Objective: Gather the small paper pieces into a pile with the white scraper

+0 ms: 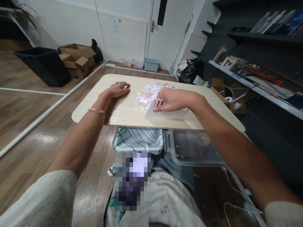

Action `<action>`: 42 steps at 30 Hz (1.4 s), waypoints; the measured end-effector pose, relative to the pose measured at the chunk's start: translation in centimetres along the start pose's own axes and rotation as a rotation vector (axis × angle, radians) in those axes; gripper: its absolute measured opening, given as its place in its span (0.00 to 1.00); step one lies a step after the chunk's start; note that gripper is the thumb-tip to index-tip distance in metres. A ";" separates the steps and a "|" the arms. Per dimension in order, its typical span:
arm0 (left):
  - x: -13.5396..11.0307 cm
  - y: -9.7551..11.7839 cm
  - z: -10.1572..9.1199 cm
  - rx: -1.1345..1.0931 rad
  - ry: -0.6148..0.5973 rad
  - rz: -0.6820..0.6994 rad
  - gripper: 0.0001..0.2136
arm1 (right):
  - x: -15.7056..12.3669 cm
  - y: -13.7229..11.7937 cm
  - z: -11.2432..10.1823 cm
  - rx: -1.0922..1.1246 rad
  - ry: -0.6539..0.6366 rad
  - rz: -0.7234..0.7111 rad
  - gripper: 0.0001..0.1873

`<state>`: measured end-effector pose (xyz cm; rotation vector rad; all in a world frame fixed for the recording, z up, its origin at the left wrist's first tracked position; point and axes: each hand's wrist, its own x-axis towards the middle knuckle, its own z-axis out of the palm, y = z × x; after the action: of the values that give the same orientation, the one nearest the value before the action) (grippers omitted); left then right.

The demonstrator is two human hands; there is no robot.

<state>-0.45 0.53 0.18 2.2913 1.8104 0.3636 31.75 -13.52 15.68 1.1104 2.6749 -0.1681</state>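
My right hand (176, 99) is closed around a pale, translucent plastic scraper (163, 114) with a slotted upper part. The scraper stands on edge on the light wooden table (123, 118), near its front edge. Just beyond it lies a loose heap of small white and pink paper scraps (148, 94), partly hidden by my right hand. My left hand (117, 90) rests palm down on the tabletop, left of the heap, with fingers extended and holding nothing.
Below the table's front edge are a patterned light-blue bag (138, 140) and a clear plastic bin (196, 148) with a few scraps inside. A black bin (44, 66) and cardboard boxes (77, 60) stand at left. Dark shelves (265, 34) line the right side.
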 end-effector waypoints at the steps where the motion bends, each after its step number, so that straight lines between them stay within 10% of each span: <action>1: 0.0 -0.1 0.0 0.001 0.003 0.003 0.33 | 0.3 -0.1 0.0 -0.018 0.003 0.022 0.16; 12: 0.1 -0.1 0.0 -0.009 -0.001 0.006 0.34 | -0.4 -4.3 0.3 -0.197 -0.051 -0.011 0.16; 42: 0.2 -0.1 0.2 -0.006 0.021 0.019 0.32 | 1.3 -1.7 -0.7 -0.079 -0.171 -0.089 0.16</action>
<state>-0.48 0.78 0.00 2.3105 1.7966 0.3966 29.51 -13.74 16.04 0.9106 2.5567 -0.1636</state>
